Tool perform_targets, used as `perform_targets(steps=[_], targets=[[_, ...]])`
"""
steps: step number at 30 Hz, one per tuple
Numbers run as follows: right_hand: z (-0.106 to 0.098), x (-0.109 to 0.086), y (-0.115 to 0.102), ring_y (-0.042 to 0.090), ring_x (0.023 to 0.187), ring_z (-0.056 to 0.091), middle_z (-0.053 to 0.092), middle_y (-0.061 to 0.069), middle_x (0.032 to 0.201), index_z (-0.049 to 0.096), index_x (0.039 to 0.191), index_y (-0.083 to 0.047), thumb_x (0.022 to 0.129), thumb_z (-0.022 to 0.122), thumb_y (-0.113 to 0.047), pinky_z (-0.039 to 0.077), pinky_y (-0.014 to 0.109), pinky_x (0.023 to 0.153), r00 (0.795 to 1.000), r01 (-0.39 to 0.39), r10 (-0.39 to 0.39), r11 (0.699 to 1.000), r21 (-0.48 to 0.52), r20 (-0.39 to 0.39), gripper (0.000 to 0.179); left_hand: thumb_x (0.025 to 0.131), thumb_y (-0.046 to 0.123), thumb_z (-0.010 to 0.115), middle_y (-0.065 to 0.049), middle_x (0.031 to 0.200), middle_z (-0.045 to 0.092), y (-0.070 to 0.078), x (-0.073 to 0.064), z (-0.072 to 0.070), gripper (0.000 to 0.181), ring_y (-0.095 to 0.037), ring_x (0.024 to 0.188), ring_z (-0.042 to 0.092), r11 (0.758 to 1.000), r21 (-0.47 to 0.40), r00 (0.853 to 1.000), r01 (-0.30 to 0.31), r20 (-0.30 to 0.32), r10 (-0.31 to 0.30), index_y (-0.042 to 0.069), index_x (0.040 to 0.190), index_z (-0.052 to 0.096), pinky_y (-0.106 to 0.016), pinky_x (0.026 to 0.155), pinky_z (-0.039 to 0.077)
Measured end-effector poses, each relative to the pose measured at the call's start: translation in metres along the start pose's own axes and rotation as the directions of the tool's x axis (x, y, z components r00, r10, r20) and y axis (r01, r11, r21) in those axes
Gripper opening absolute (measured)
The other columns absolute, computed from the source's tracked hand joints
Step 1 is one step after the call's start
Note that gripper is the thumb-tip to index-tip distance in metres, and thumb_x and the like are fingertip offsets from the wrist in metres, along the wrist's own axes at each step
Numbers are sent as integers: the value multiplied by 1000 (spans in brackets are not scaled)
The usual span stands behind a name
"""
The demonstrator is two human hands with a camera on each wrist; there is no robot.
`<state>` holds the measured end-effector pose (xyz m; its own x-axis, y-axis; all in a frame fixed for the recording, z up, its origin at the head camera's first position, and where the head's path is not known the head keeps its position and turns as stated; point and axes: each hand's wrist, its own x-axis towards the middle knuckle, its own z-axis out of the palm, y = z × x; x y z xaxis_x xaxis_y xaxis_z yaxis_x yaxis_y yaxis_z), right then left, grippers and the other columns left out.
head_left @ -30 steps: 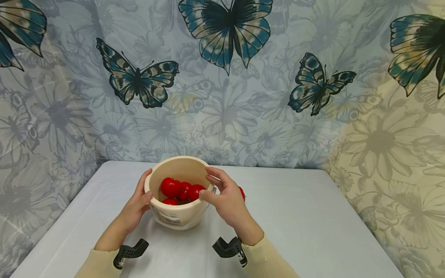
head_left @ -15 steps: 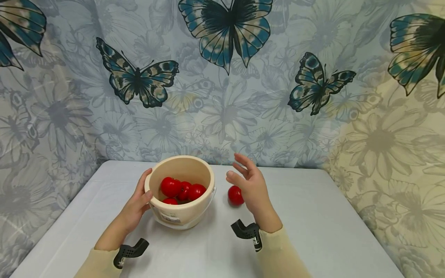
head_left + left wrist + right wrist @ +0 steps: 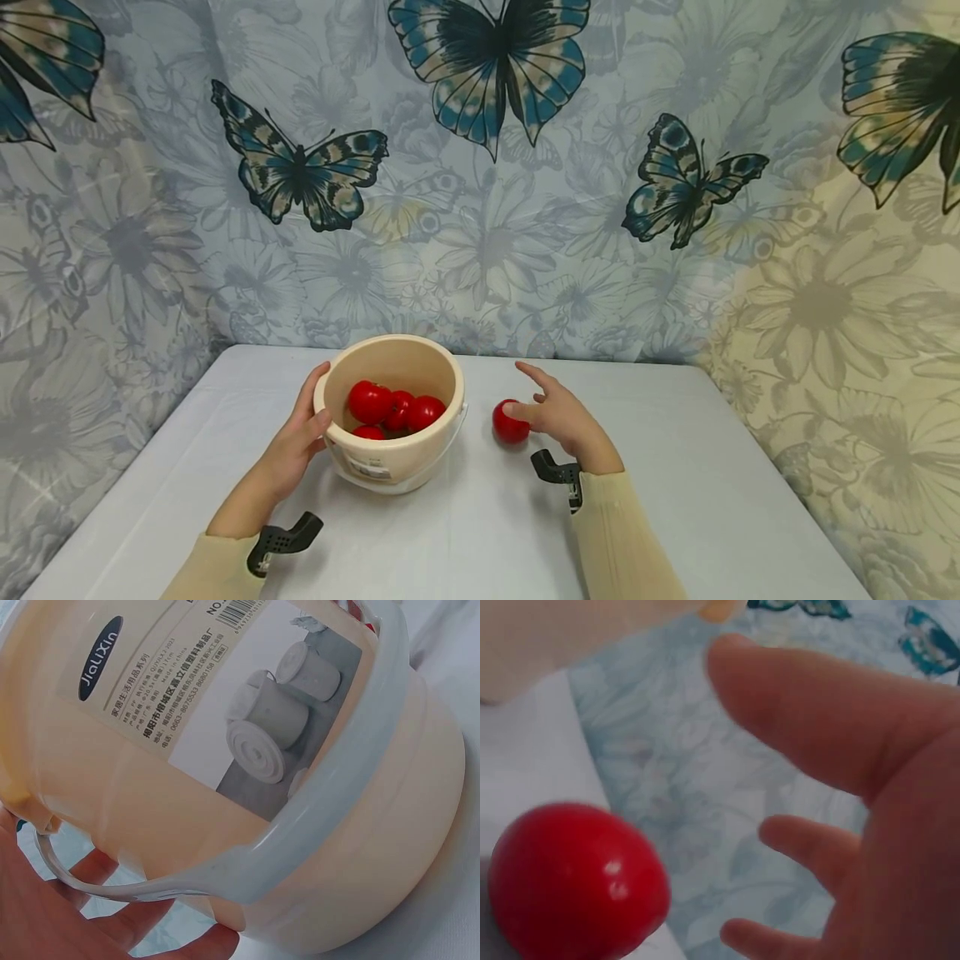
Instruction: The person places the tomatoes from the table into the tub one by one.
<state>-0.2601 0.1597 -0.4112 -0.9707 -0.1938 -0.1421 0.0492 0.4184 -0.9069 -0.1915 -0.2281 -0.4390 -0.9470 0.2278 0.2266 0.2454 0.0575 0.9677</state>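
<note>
A cream plastic bucket (image 3: 427, 467) stands on the table, tilted slightly toward me in the head view. Several red tomatoes (image 3: 370, 403) lie inside it. My left hand (image 3: 288, 442) holds the bucket's left side near the rim; in the left wrist view its fingers curl below the pale handle (image 3: 330, 802) beside the printed label (image 3: 217, 697). To the right of the bucket, a single tomato (image 3: 510, 422) sits on the table, seen large in the right wrist view. My right hand (image 3: 564, 417) hovers at that tomato's right, fingers spread, apart from it in the right wrist view.
White cloth covers the table (image 3: 675, 467), which ends at the back against a butterfly-patterned fabric wall (image 3: 487, 250). Black camera mounts (image 3: 555, 468) are strapped to both wrists. The bucket's handle hangs down along its front.
My right hand has let go of the bucket's right rim, moved right, and come down beside the lone tomato, uncovering it. The left hand and bucket have stayed in place.
</note>
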Motion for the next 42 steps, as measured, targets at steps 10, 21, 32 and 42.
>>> perform_targets(steps=[10, 21, 32, 42], targets=[[6, 17, 37, 38, 117, 50, 49, 15, 136, 53, 146, -22, 76, 88, -18, 56, 40, 76, 994, -11, 16, 999, -42, 108, 78, 104, 25, 36, -13, 163, 4, 0, 0, 0, 65, -45, 142, 16, 1000, 11, 1000, 7, -8, -7, 26, 160, 3, -67, 99, 32], [6, 25, 61, 37, 109, 54, 54, 15, 129, 60, 138, -18, 79, 85, -12, 56, 41, 75, 993, 71, -75, 997, 42, 87, 65, 104, 25, 35, -13, 163, 4, 0, 1, 0, 65, -45, 142, 16, 1000, 8, 1000, -3, -3, 3, 25, 160, 3, -66, 99, 32], [2, 28, 72, 43, 118, 48, 46, 21, 137, 55, 141, -10, 84, 78, -2, 56, 47, 78, 995, 23, -51, 958, 285, 88, 62, 105, 23, 35, -13, 163, 4, -3, 1, -2, 64, -45, 142, 16, 1000, 8, 1000, -8, -1, 8, 24, 160, 2, -63, 98, 34], [-10, 22, 52, 42, 116, 49, 42, 19, 139, 49, 144, -8, 88, 73, 0, 55, 48, 79, 999, 9, -27, 867, 497, 28, 61, 104, 25, 36, -14, 163, 4, -3, 1, -1, 66, -46, 142, 16, 1000, 14, 1000, -6, -5, 7, 25, 160, 2, -66, 98, 33]])
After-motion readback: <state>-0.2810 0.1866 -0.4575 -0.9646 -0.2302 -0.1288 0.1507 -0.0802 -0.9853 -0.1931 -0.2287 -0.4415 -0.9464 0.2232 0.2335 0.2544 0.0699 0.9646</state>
